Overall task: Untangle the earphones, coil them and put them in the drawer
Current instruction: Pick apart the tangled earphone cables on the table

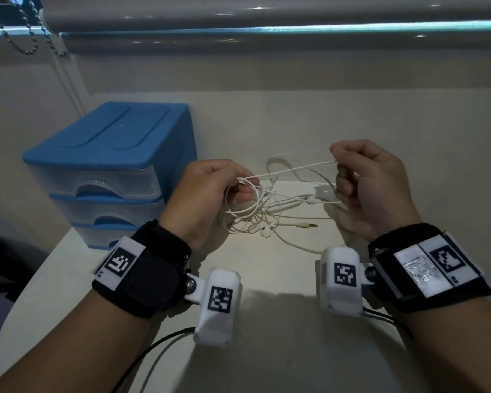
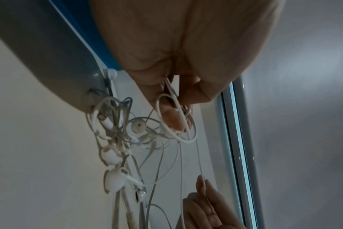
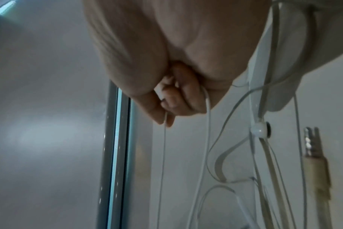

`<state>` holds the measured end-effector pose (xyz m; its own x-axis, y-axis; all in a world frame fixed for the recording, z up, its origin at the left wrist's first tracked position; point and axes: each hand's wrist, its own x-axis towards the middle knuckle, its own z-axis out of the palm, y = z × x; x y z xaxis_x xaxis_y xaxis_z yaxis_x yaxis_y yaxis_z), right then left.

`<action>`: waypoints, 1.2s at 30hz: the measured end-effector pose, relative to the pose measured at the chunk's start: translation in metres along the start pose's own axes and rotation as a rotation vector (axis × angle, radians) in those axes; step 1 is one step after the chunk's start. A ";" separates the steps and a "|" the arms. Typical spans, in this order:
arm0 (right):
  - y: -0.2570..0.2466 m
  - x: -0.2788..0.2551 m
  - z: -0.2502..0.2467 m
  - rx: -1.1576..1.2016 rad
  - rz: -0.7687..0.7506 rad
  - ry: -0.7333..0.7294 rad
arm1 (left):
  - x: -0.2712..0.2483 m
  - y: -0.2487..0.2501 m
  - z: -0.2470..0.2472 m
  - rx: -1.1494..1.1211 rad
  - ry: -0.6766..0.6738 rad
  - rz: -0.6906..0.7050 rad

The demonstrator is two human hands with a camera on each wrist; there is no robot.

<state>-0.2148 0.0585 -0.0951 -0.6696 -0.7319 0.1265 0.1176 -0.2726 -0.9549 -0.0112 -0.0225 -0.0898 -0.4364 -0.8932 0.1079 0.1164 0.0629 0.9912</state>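
Note:
A tangle of white earphones [image 1: 262, 214] lies on the pale table [image 1: 267, 279] between my hands, with earbuds [image 1: 265, 230] and a jack plug [image 1: 308, 224] at its near side. My left hand [image 1: 210, 191] grips a knot of looped cord [image 2: 174, 117] at the tangle's left edge. My right hand [image 1: 363, 180] pinches one thin strand [image 3: 163, 139] between thumb and fingertip. That strand runs taut between both hands, just above the table. A blue three-drawer unit [image 1: 111, 165] stands to the left, all drawers closed.
A wall rises behind the table, with a roller blind [image 1: 267, 18] and its bead chain [image 1: 29, 32] at the top left. Black cables [image 1: 153, 350] trail from the wrist cameras over the near table edge. A dark shape [image 1: 0, 265] sits lower left.

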 end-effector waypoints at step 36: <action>-0.010 -0.007 0.000 0.349 -0.049 -0.408 | 0.002 -0.002 -0.004 0.084 -0.214 0.004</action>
<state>-0.2108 0.0663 -0.0864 -0.3493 -0.8773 0.3291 0.3767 -0.4531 -0.8080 -0.0088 -0.0265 -0.0916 -0.6167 -0.7785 0.1164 0.0471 0.1111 0.9927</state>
